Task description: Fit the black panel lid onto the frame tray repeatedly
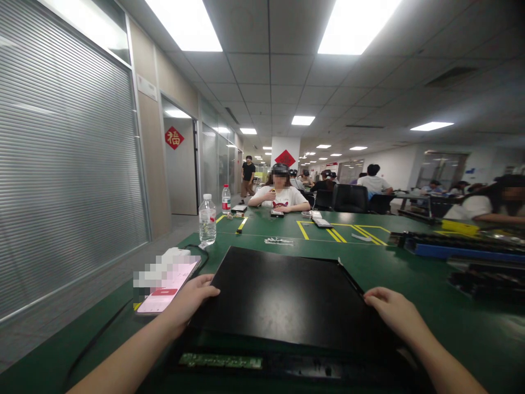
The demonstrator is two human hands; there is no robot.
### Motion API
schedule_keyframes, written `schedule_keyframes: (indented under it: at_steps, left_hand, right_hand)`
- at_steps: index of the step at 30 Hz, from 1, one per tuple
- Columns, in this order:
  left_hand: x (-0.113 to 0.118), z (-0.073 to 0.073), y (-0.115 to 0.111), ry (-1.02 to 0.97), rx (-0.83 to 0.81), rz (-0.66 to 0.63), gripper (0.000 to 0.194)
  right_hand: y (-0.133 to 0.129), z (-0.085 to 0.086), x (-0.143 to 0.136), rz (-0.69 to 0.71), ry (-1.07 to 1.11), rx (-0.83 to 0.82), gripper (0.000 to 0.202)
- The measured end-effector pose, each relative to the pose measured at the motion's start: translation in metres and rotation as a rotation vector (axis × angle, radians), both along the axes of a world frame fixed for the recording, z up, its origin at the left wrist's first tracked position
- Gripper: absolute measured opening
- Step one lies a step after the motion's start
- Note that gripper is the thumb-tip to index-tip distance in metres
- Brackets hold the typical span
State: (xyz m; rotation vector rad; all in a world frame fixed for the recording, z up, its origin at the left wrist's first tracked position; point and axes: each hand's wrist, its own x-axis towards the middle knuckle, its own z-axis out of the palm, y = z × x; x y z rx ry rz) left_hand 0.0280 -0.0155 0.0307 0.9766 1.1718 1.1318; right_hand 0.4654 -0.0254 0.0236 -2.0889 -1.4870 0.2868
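Note:
A large black display panel (283,295) lies in front of me, its dark face up and reflecting the ceiling light. Along its near edge runs a black strip with a green circuit board (221,361) showing. My left hand (199,293) grips the panel's left edge, thumb on top and the other fingers partly hidden. At the opposite side, my right hand (388,306) pinches the right edge between thumb and fingers. The panel's far right corner shows a thin raised rim. Whether its underside touches the table cannot be seen.
Left of the panel lies a phone (168,287) with a cable. Beyond stand a water bottle (207,220) and a red-labelled bottle (226,199). Black and blue parts (459,246) are stacked at right on the green table (328,249). A person (283,194) sits opposite.

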Motion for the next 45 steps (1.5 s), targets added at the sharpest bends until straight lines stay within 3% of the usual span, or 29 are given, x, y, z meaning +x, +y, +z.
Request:
schedule_keyframes:
  at_steps: [14, 32, 45]
  left_hand:
    - [0.002, 0.009, -0.007, -0.047, -0.03, -0.05, 0.066]
    - [0.002, 0.01, -0.008, 0.034, -0.018, 0.026, 0.057]
    - [0.002, 0.012, -0.01, 0.049, -0.045, -0.01, 0.043]
  right_hand:
    - [-0.001, -0.002, 0.0, -0.005, 0.014, -0.006, 0.023]
    - [0.003, -0.006, 0.006, -0.001, 0.02, -0.01, 0.023]
    - [0.001, -0.004, 0.004, -0.006, 0.024, 0.021, 0.021]
